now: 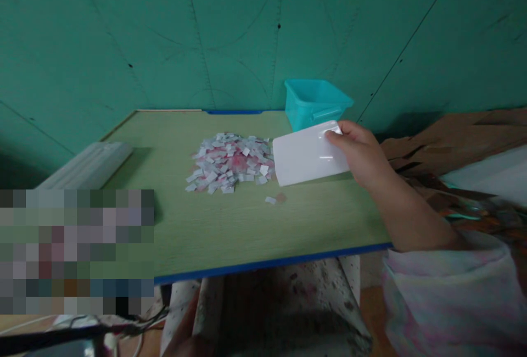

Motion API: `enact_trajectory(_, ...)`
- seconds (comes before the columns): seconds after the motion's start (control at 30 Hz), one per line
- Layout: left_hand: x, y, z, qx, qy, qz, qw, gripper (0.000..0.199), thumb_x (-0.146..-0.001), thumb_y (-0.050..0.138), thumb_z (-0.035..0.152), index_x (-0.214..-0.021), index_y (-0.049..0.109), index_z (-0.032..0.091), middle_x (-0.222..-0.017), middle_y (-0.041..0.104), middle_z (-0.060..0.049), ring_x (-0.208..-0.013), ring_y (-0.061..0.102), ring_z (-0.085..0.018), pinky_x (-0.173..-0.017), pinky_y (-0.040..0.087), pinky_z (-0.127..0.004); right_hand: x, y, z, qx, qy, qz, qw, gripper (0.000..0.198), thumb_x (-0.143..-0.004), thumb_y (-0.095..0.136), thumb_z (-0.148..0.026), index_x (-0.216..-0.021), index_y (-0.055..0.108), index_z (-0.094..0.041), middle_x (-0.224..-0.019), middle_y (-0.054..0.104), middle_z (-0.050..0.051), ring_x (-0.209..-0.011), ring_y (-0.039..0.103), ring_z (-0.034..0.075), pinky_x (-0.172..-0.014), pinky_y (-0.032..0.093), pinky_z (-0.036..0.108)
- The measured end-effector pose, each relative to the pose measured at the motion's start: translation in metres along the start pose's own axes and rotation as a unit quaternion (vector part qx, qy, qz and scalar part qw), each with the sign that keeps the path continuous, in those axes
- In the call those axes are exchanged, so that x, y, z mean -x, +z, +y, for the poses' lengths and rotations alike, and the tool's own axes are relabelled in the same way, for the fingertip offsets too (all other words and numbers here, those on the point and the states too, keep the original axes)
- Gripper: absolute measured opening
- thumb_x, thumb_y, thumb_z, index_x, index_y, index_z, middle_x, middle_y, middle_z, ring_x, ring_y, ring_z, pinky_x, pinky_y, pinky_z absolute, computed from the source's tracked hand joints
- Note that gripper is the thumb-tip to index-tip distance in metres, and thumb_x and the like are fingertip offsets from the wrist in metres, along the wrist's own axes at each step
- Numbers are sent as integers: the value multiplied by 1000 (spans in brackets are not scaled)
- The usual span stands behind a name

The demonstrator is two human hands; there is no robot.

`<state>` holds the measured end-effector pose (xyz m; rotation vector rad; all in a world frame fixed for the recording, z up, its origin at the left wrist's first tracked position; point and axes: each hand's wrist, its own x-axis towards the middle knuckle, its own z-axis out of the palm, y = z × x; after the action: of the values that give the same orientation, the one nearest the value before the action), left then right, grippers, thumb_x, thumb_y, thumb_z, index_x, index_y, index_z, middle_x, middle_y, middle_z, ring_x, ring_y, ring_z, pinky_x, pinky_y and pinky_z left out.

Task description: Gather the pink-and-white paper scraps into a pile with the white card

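My right hand [360,151] grips the right end of a glossy white plastic panel [307,154], thumb on top. The panel is held tilted above the table, its left end beside a heap of small white and pink tag-like pieces [233,162]. Two loose pieces, one white [270,200] and one pinkish, lie a little in front of the heap. Low in the view, below the table edge, skin that looks like my left hand [191,340] shows; its fingers cannot be made out.
A turquoise plastic bin [317,101] stands behind the panel, against the green wall [234,27]. The pale table [214,228] has a blue front edge. A wrapped whitish bundle [93,162] lies at the left. Cardboard [461,137] leans at the right. A blurred block covers the lower left.
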<state>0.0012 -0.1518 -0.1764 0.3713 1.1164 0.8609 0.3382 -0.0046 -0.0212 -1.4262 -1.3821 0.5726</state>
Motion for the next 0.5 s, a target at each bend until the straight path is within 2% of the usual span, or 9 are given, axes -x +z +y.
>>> enact_trajectory(0.1,0,1,0,-18,1,-3,1000,70,-45,64,-11,-106,61,21,-30,57,7,-30,41,-5,-34,28,-15,2,1,-3,-2,23,-32,999,11,-71,53,-32,-68,52,-22,-60,50,-2,-51,45,12,-45,29,24)
enact_trajectory(0.23,2,4,1,23,-25,-16,999,69,-42,65,-9,-102,63,24,-29,54,9,-30,40,-4,-34,26,-14,4,2,-6,-26,64,-72,995,12,-70,54,-33,-69,52,-21,-60,51,-2,-50,45,11,-44,30,24)
enact_trajectory(0.4,-1,1,-3,-15,6,9,1000,69,-40,67,-10,-100,64,25,-29,51,10,-30,37,-3,-34,25,-14,8,6,-5,-73,40,-62,995,17,-69,56,-36,-71,51,-21,-63,51,-2,-50,45,9,-43,31,21)
enact_trajectory(0.5,-4,-2,-4,-2,-26,11,1000,71,-41,66,-10,-102,63,26,-28,51,10,-29,38,-3,-34,24,-14,12,12,-6,-77,23,-102,992,19,-72,54,-40,-75,52,-21,-65,52,-3,-53,47,10,-45,34,21)
